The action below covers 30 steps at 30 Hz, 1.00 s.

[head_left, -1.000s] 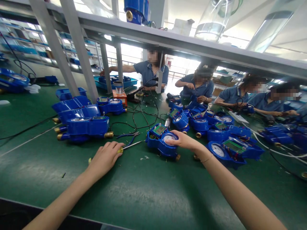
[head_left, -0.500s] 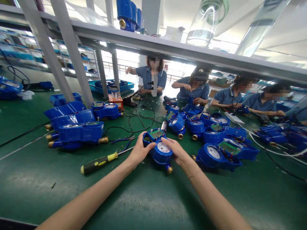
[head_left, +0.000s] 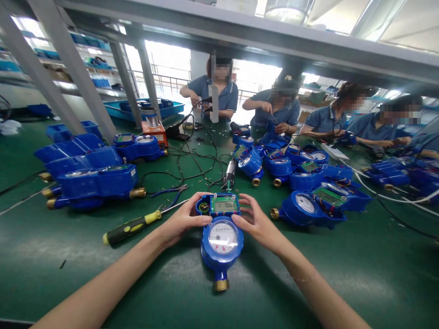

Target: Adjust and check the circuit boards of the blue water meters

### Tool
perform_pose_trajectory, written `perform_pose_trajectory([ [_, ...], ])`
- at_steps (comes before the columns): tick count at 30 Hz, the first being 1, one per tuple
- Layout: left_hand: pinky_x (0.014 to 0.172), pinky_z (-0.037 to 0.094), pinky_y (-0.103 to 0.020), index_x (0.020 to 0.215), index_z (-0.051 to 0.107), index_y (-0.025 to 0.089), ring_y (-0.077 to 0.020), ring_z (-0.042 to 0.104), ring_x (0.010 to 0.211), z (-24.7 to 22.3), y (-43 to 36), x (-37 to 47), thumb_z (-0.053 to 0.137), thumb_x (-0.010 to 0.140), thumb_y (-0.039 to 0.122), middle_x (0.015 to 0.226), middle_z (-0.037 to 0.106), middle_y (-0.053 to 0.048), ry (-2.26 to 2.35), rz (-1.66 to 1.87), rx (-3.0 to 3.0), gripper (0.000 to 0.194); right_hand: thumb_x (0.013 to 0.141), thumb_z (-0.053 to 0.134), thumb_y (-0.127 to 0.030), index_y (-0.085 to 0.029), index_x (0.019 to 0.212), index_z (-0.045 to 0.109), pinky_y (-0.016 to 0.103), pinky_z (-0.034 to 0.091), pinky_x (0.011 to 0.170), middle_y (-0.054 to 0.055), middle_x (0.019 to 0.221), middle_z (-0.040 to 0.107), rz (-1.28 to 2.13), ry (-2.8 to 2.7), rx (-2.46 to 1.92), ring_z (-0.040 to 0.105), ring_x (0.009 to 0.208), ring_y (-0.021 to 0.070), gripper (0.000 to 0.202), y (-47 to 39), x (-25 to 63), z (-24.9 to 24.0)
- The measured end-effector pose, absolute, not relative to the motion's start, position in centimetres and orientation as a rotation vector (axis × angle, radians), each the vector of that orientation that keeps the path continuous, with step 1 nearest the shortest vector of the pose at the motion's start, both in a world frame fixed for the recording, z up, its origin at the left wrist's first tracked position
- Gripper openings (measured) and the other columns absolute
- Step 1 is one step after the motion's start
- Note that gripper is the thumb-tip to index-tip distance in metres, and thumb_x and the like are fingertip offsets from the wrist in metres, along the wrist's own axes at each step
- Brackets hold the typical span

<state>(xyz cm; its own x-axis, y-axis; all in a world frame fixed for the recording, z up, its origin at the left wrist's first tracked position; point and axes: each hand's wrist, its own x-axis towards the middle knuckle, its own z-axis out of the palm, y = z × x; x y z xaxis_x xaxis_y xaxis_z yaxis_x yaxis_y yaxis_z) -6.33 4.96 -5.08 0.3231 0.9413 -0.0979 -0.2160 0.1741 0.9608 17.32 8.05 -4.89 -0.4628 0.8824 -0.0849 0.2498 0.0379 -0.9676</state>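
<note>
Gripping a blue meter (head_left: 222, 242) with the left hand (head_left: 183, 220), closing thumb and curled fingers on the housing at its ten o'clock side. Meeting it from two o'clock with the right hand (head_left: 259, 224), fanning fingers wide while resting the thumb near the dial's upper edge. Lying face up between both hands on a green table (head_left: 164, 292), showing digits on a small screen (head_left: 224, 206) and pointing a brass end (head_left: 221, 285) toward six o'clock.

Flanked at nine o'clock by a yellow-and-black screwdriver (head_left: 132, 228) and at ten by blue-handled pliers (head_left: 176, 194). Backed at twelve by a silver tool (head_left: 230, 172), toward eleven by black cables (head_left: 197, 169), an orange box (head_left: 156, 135) and a blue tray (head_left: 176, 109).

Surrounded farther out by more meters, grouped near ten o'clock (head_left: 98, 183) and between one and three (head_left: 298, 208). Faced from twelve to two by people in blue shirts (head_left: 224, 98), beneath a gray shelf (head_left: 240, 27).
</note>
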Motion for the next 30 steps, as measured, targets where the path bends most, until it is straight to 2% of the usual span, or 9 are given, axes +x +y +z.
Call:
perform_pose_trajectory([
  [2, 0.105, 0.042, -0.044, 0.128, 0.046, 0.023, -0.0297, 0.059, 0.12, -5.1, 5.0, -6.4, 0.077, 0.074, 0.026, 0.13, 0.062, -0.011, 0.873, 0.979, 1.064, 0.062, 0.078, 0.078, -0.044, -0.023, 0.138, 0.04, 0.045, 0.04, 0.113, 0.014, 0.146, 0.046, 1.398, -1.833, -1.032, 0.048, 0.134, 0.026, 0.075, 9.5, 17.7, -4.6],
  [4, 0.104, 0.042, -0.043, 0.127, 0.046, 0.023, -0.0295, 0.058, 0.12, -5.1, 5.0, -6.5, 0.077, 0.073, 0.025, 0.13, 0.062, -0.01, 0.877, 0.978, 1.069, 0.062, 0.078, 0.079, -0.039, -0.025, 0.135, 0.047, 0.043, 0.038, 0.114, 0.01, 0.141, 0.052, 1.427, -1.905, -0.945, 0.05, 0.132, 0.0243, 0.067, 10.4, 17.4, -4.2],
  [8, 0.107, 0.04, -0.042, 0.128, 0.046, 0.023, -0.0287, 0.056, 0.121, -5.2, 5.0, -6.4, 0.078, 0.073, 0.029, 0.128, 0.062, -0.009, 0.914, 0.997, 1.098, 0.063, 0.079, 0.079, -0.038, -0.025, 0.131, 0.051, 0.042, 0.047, 0.104, 0.008, 0.13, 0.06, 1.501, -1.98, -0.925, 0.06, 0.119, 0.0245, 0.061, 11.2, 16.2, -3.2],
  [13, 0.104, 0.042, -0.042, 0.128, 0.045, 0.026, -0.028, 0.057, 0.119, -5.8, 4.8, -6.0, 0.077, 0.076, 0.037, 0.124, 0.062, -0.006, 0.969, 1.022, 1.184, 0.062, 0.073, 0.084, -0.039, -0.024, 0.12, 0.057, 0.041, 0.053, 0.094, 0.007, 0.118, 0.065, 1.418, -2.052, -0.934, 0.064, 0.108, 0.0252, 0.056, 11.2, 16.1, -2.6],
  [18, 0.1, 0.045, -0.042, 0.126, 0.046, 0.025, -0.0278, 0.059, 0.115, -6.1, 4.5, -5.8, 0.078, 0.075, 0.037, 0.127, 0.061, -0.007, 0.889, 0.973, 1.153, 0.061, 0.072, 0.084, -0.036, -0.024, 0.116, 0.061, 0.039, 0.053, 0.093, 0.007, 0.118, 0.064, 1.285, -2.012, -0.918, 0.062, 0.11, 0.0266, 0.051, 10.2, 16.5, -3.3],
  [24, 0.1, 0.045, -0.043, 0.124, 0.045, 0.026, -0.03, 0.058, 0.118, -6.6, 4.5, -6.2, 0.09, 0.061, 0.034, 0.126, 0.059, -0.007, 0.76, 0.95, 1.104, 0.078, 0.069, 0.086, -0.032, -0.025, 0.114, 0.064, 0.04, 0.051, 0.097, 0.007, 0.121, 0.065, 1.286, -1.924, -0.693, 0.061, 0.113, 0.0273, 0.05, 9.9, 16.5, -4.2],
  [30, 0.099, 0.045, -0.043, 0.12, 0.048, 0.025, -0.0301, 0.056, 0.119, -6.1, 4.2, -6.3, 0.092, 0.056, 0.03, 0.122, 0.06, -0.006, 0.765, 0.968, 1.155, 0.078, 0.067, 0.087, -0.034, -0.024, 0.113, 0.067, 0.043, 0.05, 0.099, 0.009, 0.12, 0.067, 1.233, -1.941, -0.58, 0.062, 0.114, 0.0289, 0.051, 10.1, 16.6, -4.1],
])
